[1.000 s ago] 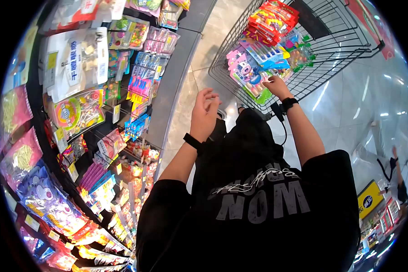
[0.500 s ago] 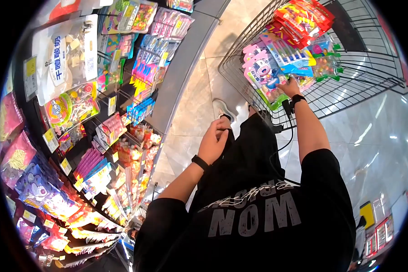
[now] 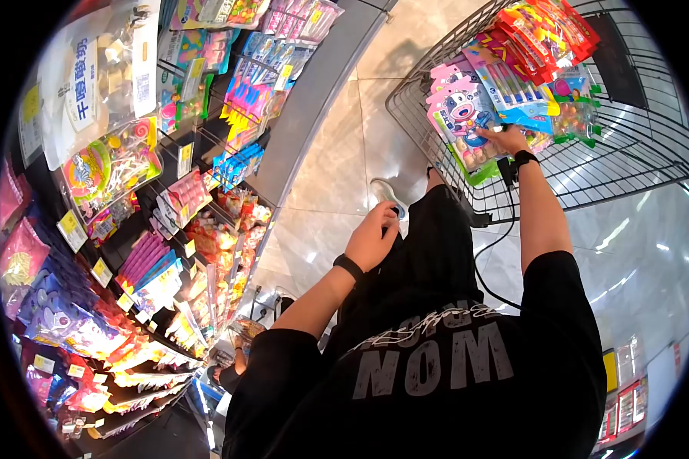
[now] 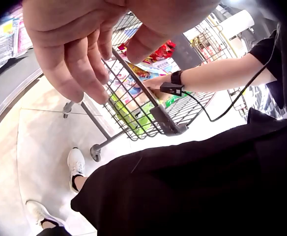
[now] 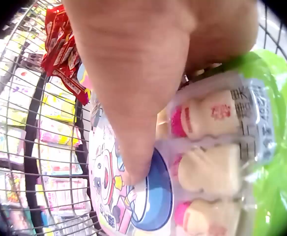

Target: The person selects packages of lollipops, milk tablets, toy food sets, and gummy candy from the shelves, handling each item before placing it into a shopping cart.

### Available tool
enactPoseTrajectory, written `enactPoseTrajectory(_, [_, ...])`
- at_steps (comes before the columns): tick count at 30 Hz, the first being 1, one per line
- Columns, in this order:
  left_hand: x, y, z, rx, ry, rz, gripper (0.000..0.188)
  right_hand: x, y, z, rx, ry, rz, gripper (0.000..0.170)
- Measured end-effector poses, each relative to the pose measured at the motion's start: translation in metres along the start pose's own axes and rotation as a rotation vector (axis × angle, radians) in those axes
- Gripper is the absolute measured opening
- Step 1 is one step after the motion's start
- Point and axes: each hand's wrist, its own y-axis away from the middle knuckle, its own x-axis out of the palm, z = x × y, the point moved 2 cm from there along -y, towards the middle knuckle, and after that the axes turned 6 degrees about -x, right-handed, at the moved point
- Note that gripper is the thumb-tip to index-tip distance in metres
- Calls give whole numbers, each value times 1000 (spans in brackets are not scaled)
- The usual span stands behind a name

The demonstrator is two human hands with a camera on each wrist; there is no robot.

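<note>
The cart (image 3: pixel 478 219) occupies the upper right of the head frame. The cow-print package (image 3: pixel 458 103) lies inside it, near the wire side. The right hand (image 3: pixel 505 140) touches the package face with one extended digit; whether the remaining fingers clamp it cannot be told. Red packets (image 3: pixel 547 38) lie above, toward the top edge. The left hand (image 3: pixel 373 239), frame centre, holds nothing; thumb and loosely bent fingers stand apart.
</note>
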Motion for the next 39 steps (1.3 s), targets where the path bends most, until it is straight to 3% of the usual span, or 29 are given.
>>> enactPoseTrajectory(3, [-2, 2, 10, -13, 31, -15, 43, -3, -5, -8, -72, -133, 113, 103])
enactPoseTrajectory(4, [-2, 4, 11, -20, 47, -19, 43, -6, -2, -5, -6, -29, 76, 104])
enactPoseTrajectory(7, [2, 7, 16, -11, 65, -46, 39, -14, 15, 10, -72, 38, 132, 108])
enactPoseTrajectory(8, [4, 7, 18, -3, 66, -59, 38, -15, 19, 11, 23, 37, 160, 99])
enactPoseTrajectory(11, [7, 9, 14, 28, 25, -39, 38, -24, 40, 36, -139, 37, 252, 105])
enactPoseTrajectory(12, [7, 10, 10, 39, 20, -30, 39, -20, 48, 40, -207, -8, 141, 98])
enactPoseTrajectory(15, [6, 11, 5, 68, 41, -17, 40, -30, 70, 50, -171, -181, 76, 90])
enactPoseTrajectory(16, [9, 8, 9, 80, 73, -22, 39, -33, 78, 52, -113, -120, -119, 74])
enactPoseTrajectory(19, [4, 8, -5, 113, 107, -14, 39, -63, 115, 74, -182, -626, 7, 61])
enactPoseTrajectory(20, [1, 7, -12, 131, 112, 2, 39, -65, 112, 65, -254, -770, -60, 53])
enactPoseTrajectory(23, [-3, 5, -38, 209, 241, 39, 42, -84, 157, 99, -264, -1045, -3, 52])
enactPoseTrajectory(28, [-11, 21, -87, 395, 666, 190, 51, -71, 215, 128, -388, -1119, 262, 63])
enactPoseTrajectory(30, [-17, 32, -92, 451, 783, 257, 55, -55, 241, 144, -388, -1195, 337, 58])
enactPoseTrajectory(33, [-30, 51, -75, 309, 992, 506, 56, -36, 281, 172, -405, -1247, 369, 59])
enactPoseTrajectory(39, [-57, 97, -15, 496, 948, 380, 62, 1, 333, 204, -482, -1182, 371, 56])
